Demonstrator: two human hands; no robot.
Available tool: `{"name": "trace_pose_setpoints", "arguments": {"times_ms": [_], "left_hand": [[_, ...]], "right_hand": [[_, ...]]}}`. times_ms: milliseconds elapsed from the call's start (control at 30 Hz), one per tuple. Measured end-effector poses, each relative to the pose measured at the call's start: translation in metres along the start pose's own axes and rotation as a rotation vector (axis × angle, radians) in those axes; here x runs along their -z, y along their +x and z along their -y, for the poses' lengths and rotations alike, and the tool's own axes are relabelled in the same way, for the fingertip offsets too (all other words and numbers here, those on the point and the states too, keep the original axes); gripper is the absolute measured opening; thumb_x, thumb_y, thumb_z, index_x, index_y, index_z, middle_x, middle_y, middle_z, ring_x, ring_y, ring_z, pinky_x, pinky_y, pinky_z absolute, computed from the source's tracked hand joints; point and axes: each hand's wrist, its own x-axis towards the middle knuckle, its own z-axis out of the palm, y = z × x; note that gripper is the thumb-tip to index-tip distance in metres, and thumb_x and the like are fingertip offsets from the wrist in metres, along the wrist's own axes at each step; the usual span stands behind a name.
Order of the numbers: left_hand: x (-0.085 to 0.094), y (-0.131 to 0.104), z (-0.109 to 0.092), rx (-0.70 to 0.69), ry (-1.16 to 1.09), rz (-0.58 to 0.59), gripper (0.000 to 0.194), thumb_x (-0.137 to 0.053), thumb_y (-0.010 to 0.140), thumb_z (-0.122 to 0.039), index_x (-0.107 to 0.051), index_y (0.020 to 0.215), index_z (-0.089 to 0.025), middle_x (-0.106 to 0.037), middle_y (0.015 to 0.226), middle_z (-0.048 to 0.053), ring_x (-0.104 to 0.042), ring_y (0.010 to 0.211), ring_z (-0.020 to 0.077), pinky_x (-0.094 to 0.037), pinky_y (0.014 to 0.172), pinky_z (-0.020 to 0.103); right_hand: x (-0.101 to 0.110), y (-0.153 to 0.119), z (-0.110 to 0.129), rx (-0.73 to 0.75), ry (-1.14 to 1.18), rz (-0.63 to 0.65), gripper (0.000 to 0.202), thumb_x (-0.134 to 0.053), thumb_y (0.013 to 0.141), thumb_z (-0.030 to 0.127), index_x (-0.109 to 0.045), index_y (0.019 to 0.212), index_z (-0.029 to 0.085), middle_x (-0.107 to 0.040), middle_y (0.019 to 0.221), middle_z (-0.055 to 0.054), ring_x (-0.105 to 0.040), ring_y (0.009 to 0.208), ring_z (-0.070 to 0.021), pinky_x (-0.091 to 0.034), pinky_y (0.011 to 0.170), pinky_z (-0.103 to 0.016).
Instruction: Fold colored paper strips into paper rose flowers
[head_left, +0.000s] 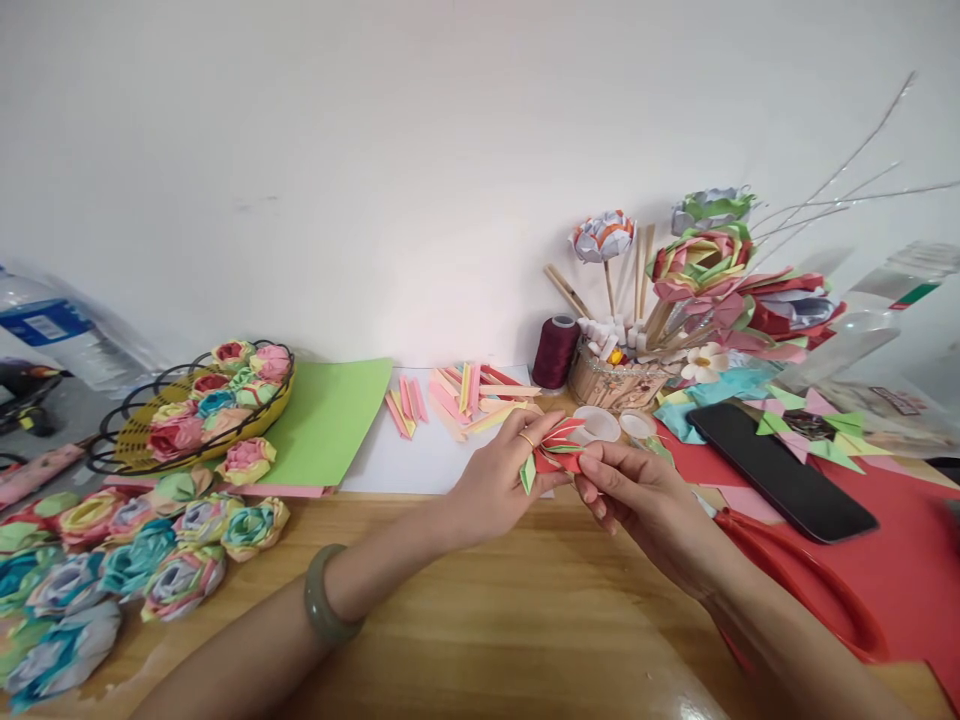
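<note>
Above the middle of the wooden table (450,600), a bundle of folded red and green paper (556,452) is held between both hands. My left hand (499,475) wraps its fingers round the left side of the bundle, with green tips poking out below. My right hand (626,485) pinches the right side of the red paper between thumb and fingers. Behind the hands, folded pink, yellow and red paper strips (469,395) lie on a white sheet (382,468).
Left: a yellow basket (135,440) of paper flowers, a green sheet (330,410), and several loose paper flowers (184,580). Right: a maroon thread spool (556,352), a wooden holder (619,385) with sticks and flowers, a black phone (780,470), red scissors (802,580) on red paper (900,560).
</note>
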Motion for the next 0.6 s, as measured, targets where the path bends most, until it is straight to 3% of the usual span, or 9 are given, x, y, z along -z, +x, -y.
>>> {"name": "trace_pose_setpoints", "arguments": {"times_ms": [267,433,500,600], "left_hand": [[-0.0042,-0.0019,0.0016,0.014,-0.2,-0.04,0.05,-0.05,0.081,-0.032,-0.037,0.129,-0.023,-0.042,0.116,0.009,-0.038,0.115,0.0204,-0.027,0.103,0.039],[-0.0019,-0.0011,-0.0008,-0.034,-0.159,-0.053,0.055,-0.055,0.078,-0.029,-0.036,0.129,-0.023,-0.042,0.113,0.009,-0.04,0.112,0.0214,-0.029,0.101,0.042],[0.0,0.0001,-0.0033,-0.032,-0.105,-0.051,0.058,-0.059,0.075,-0.028,-0.036,0.129,-0.023,-0.043,0.113,0.009,-0.041,0.111,0.022,-0.031,0.1,0.042],[0.0008,0.0018,-0.0062,-0.042,-0.042,-0.069,0.055,-0.057,0.076,-0.028,-0.036,0.127,-0.021,-0.045,0.115,0.01,-0.043,0.111,0.0213,-0.034,0.098,0.039]], "right_hand": [[0.0025,0.0003,0.0015,-0.036,-0.104,-0.013,0.033,-0.062,0.072,0.043,-0.05,0.059,0.015,-0.046,0.05,0.005,-0.039,0.041,-0.0041,-0.028,0.036,-0.015],[0.0012,0.0004,0.0012,-0.005,-0.207,-0.029,0.034,-0.058,0.074,0.046,-0.049,0.059,0.016,-0.046,0.05,0.004,-0.039,0.039,-0.0055,-0.03,0.035,-0.018],[0.0005,-0.0009,-0.0006,0.097,-0.336,-0.122,0.033,-0.054,0.078,0.044,-0.049,0.059,0.017,-0.046,0.05,0.004,-0.04,0.041,-0.0069,-0.033,0.037,-0.02],[0.0002,-0.0044,-0.0045,0.525,-0.657,-0.361,0.018,-0.057,0.079,0.032,-0.052,0.066,0.019,-0.052,0.061,0.0,-0.049,0.054,-0.0115,-0.042,0.049,-0.025]]}}
